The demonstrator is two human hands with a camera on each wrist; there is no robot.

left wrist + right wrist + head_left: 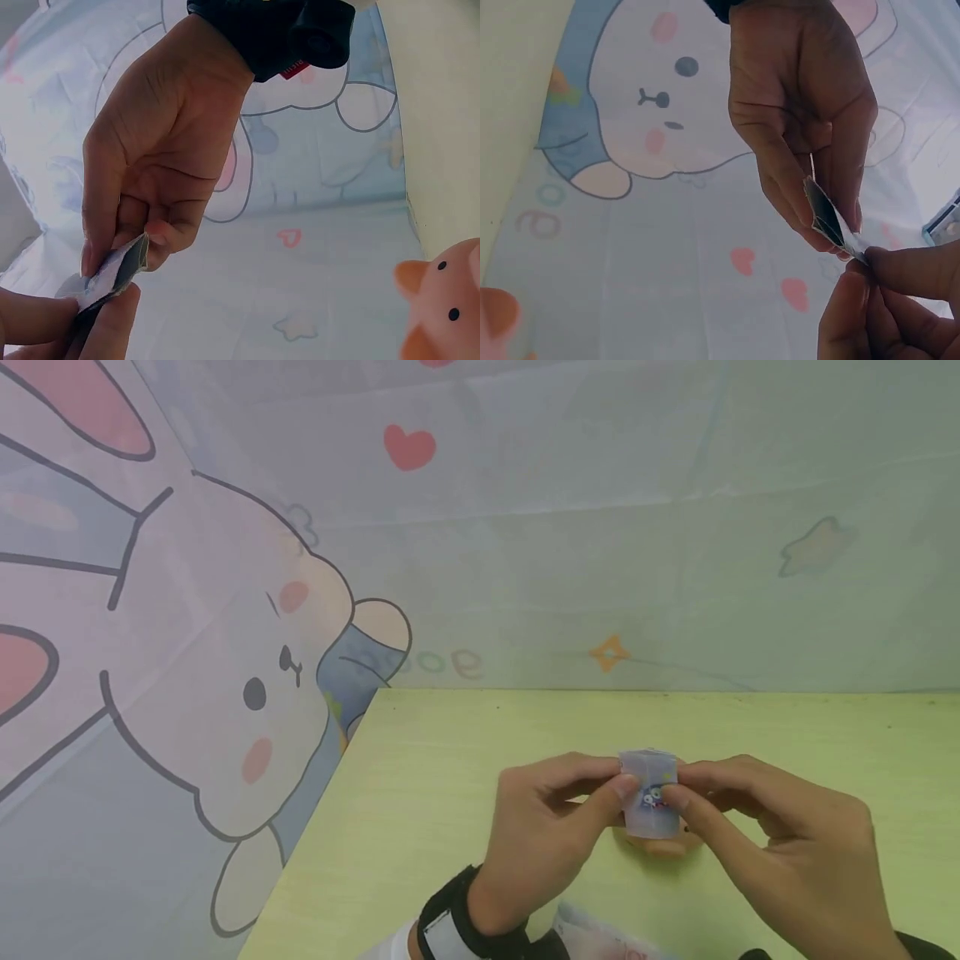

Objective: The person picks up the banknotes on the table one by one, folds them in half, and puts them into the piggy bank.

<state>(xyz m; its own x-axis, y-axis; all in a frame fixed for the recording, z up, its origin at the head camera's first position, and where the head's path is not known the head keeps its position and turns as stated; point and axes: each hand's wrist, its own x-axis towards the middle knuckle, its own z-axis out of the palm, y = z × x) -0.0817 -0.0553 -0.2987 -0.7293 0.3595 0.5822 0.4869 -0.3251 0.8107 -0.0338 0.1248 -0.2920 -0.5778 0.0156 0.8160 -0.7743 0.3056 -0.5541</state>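
Observation:
Both hands hold a small folded pale-blue paper (649, 810) with a cartoon print, up in front of me. My left hand (551, 827) pinches its left edge between thumb and fingers. At the opposite edge, the thumb and fingers of my right hand (795, 835) grip it. From the side, in the right wrist view, the folded paper (828, 220) shows layers with a dark gap between them. Behind and below it, an orange pig figure (663, 846) is mostly covered by the paper and fingers; the left wrist view shows the pig's face (450, 307).
A printed sheet of paper (600, 935) with reddish marks lies at the bottom edge, partly cut off by the frame. The pale yellow-green table (435, 793) reaches back to a cloth backdrop (562, 552) with a rabbit, hearts and stars. A black strap (453, 893) circles the left wrist.

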